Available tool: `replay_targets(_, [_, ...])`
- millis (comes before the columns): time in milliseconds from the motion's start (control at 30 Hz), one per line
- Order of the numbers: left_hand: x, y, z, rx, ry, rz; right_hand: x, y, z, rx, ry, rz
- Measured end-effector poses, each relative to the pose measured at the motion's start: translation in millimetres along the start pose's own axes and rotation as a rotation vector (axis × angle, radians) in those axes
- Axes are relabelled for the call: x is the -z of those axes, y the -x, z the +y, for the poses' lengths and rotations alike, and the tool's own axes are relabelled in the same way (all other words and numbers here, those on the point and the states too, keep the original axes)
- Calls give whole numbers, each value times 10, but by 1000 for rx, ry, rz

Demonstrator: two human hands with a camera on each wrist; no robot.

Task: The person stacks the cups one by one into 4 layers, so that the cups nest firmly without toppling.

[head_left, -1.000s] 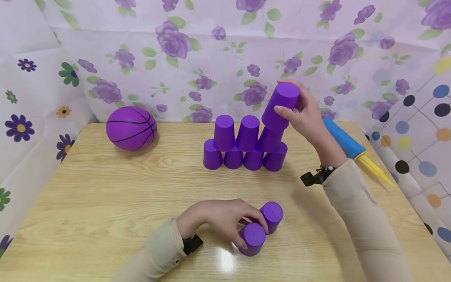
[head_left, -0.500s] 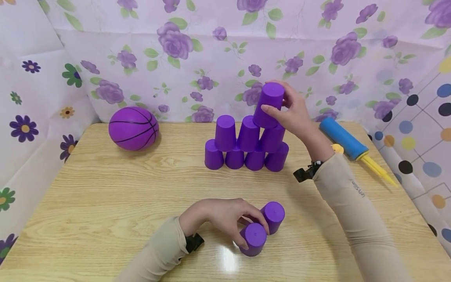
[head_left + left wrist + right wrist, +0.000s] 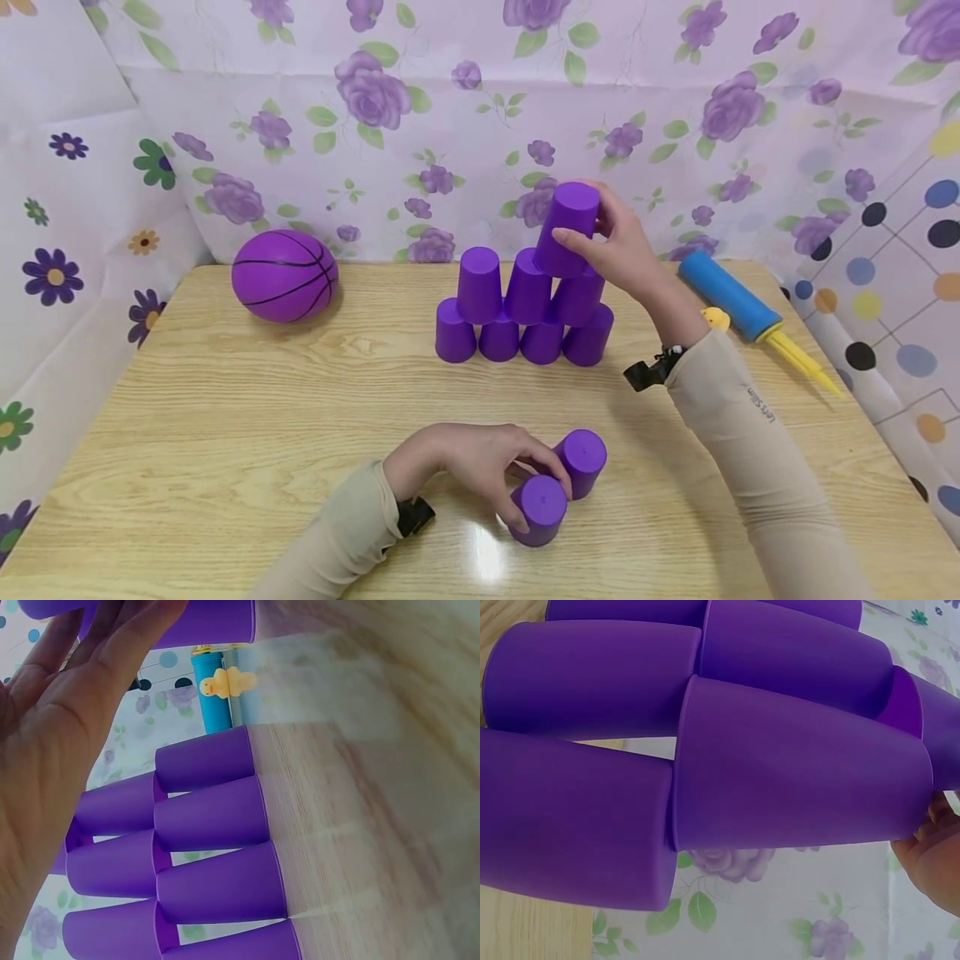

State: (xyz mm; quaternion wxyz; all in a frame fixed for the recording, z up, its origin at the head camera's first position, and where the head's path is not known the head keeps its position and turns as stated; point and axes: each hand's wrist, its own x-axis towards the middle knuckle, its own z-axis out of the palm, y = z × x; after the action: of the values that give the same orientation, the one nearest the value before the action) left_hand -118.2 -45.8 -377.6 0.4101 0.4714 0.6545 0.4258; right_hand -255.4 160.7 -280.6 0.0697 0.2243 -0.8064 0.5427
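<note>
Upside-down purple cups form a stack: a bottom row of several cups (image 3: 454, 332) with three cups (image 3: 480, 285) above. My right hand (image 3: 621, 248) grips another upside-down cup (image 3: 567, 232), thumb on its near side, at the tops of the middle and right second-row cups. In the right wrist view, this cup (image 3: 946, 727) shows its rim right at their bases. Near the front, my left hand (image 3: 480, 460) has thumb and fingers curled round an upside-down cup (image 3: 540, 510). A further cup (image 3: 584, 457) stands just behind it, close to my fingertips.
A purple ball (image 3: 283, 275) with black lines sits at the table's back left. On the right lies a blue pump (image 3: 729, 293) with a yellow nozzle, beside a small yellow duck (image 3: 716, 317). Patterned sheets (image 3: 420, 133) rise behind the wooden table (image 3: 315, 400) and along both sides.
My right hand has carried its cup leftward from over the right second-row cup to between the middle and right ones, then slightly down. My left hand stays on its cup.
</note>
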Motion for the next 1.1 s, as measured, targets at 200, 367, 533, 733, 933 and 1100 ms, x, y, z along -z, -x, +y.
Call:
replay_targets(200, [-5, 19, 29, -23, -86, 16, 54, 79, 75, 70, -28, -18])
replay_targets(367, [25, 98, 142, -95, -220, 86, 162, 306, 181, 122, -166, 117])
replay_targets(533, [85, 204, 262, -185, -281, 184, 276, 527, 188, 130, -283, 220])
replay_targets(733, [169, 339, 331, -227, -271, 289, 317, 797, 149, 164, -293, 274])
replay_targets(933, [246, 482, 380, -271, -285, 387, 240, 1028, 119, 239, -303, 269])
replay_targets(1100, [273, 524, 416, -296, -305, 445, 181, 1198, 118, 269, -289, 175])
